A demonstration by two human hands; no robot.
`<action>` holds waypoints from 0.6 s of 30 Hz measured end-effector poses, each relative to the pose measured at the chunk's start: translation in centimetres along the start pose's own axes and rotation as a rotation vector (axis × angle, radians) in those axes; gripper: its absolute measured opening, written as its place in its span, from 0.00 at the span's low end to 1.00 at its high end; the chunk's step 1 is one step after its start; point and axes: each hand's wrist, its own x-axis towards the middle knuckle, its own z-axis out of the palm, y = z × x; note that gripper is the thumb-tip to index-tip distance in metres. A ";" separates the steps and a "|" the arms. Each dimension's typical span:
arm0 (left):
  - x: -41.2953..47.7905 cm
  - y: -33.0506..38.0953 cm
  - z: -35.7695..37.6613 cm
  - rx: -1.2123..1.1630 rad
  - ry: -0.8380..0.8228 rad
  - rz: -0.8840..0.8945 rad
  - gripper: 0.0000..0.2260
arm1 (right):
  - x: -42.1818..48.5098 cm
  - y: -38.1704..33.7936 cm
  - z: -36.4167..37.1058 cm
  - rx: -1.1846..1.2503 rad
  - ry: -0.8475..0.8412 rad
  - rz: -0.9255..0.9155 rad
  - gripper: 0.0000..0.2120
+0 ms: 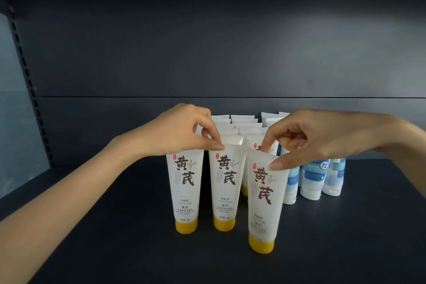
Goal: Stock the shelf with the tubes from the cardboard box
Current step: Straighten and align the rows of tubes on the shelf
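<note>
My right hand (306,140) pinched the front tube (265,196) by its crimp just beneath my fingers, best set straight down, cap flat on the shelf (115,226), while my left hand (182,131) pinched the neighbouring tube (224,182) steady.

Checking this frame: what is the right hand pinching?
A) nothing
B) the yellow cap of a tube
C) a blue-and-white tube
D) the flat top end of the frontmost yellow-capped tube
D: the right hand has thumb and forefinger closed on the flat top end of the frontmost yellow-capped tube, whose cap points down at the shelf; the blue-and-white tubes stand further back.
</note>
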 end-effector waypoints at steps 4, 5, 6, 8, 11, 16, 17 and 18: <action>0.3 0.0 0.1 -0.010 -0.006 -0.004 0.06 | -0.3 0.7 0.2 0.037 0.035 -0.006 0.14; 0.3 0.0 0.1 -0.018 -0.010 -0.005 0.06 | -0.4 0.9 0.2 0.046 0.036 -0.006 0.15; 0.3 0.0 0.1 -0.026 -0.014 -0.007 0.06 | -0.5 1.2 0.3 0.062 0.043 -0.007 0.14; 0.2 -0.1 0.0 -0.041 -0.019 -0.009 0.06 | -0.6 1.5 0.4 0.100 0.071 -0.014 0.12; 0.2 0.0 0.0 -0.057 -0.024 -0.009 0.05 | -0.5 2.4 0.5 0.154 0.121 -0.013 0.11; 0.2 0.1 0.6 -0.025 0.043 -0.022 0.07 | 0.0 3.7 0.8 0.212 0.225 0.024 0.10; 0.2 0.1 0.8 -0.020 0.058 -0.028 0.06 | 0.1 4.0 0.9 0.220 0.245 0.024 0.10; 0.2 0.2 0.9 -0.023 0.069 -0.032 0.06 | 0.3 4.2 1.0 0.223 0.261 0.022 0.11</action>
